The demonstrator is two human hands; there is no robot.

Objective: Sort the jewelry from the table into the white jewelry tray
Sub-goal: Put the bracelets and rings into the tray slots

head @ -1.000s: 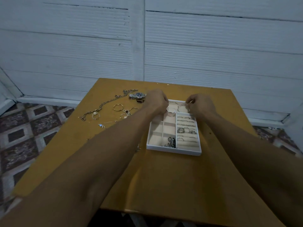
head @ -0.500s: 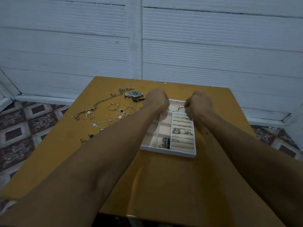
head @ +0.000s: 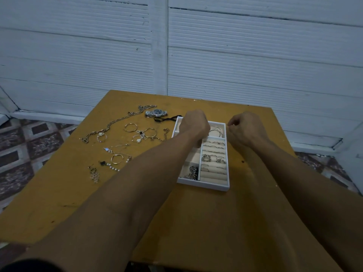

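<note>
Item: bangle (head: 216, 132), far-right compartment, white jewelry tray (head: 204, 185). To be seated flat, clear of dividers. Left hand (head: 194, 126) and right hand (head: 243, 132): grip curled, contents cannot be told.

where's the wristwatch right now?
Head view: the wristwatch lies on the table, far-left area, just left of the white jewelry tray, beside the chain necklace.

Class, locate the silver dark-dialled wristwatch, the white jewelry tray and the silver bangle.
silver dark-dialled wristwatch (head: 157, 112): head view, dial.
white jewelry tray (head: 204, 185): head view, near rim.
silver bangle (head: 221, 131): head view, band.
</note>
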